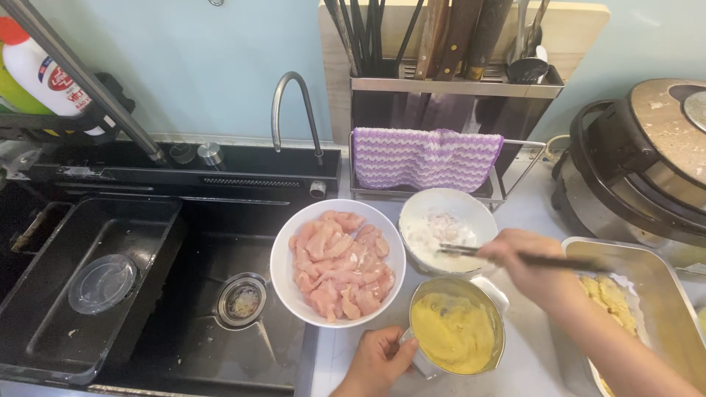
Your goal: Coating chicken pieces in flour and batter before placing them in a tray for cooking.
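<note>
Two hands in my view: left hand (376,360) grips the steel pot (457,328) of yellow batter on the counter; right hand (531,266) pinches chopsticks (515,256) over the small white bowl (446,229), beside the bowl of raw chicken (337,262).

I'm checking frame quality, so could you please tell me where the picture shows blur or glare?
Head view: the right hand and its chopsticks are motion-blurred; the left hand on the metal bowl is sharp; soft glare on the cooker lid; lighting even.
</note>
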